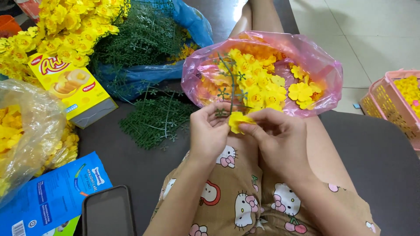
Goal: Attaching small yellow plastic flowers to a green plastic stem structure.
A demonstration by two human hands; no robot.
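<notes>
My left hand (209, 130) pinches the base of a green plastic stem (232, 83) that rises over my lap, with yellow fabric flowers fixed along its upper part. My right hand (276, 133) holds a loose yellow flower (237, 120) against the stem's lower end, fingertips touching those of the left. Just beyond both hands, a pink plastic bag (321, 65) resting on my knees is full of loose yellow flowers (302, 92).
A pile of bare green stems (155, 120) lies on the dark surface to the left, with more in a blue bag (192, 22). Finished yellow sprays (65, 26), a yellow snack box (72, 89), a clear bag of flowers (26, 126), a blue packet (52, 196), a phone (108, 212) and a pink basket (391, 105) surround me.
</notes>
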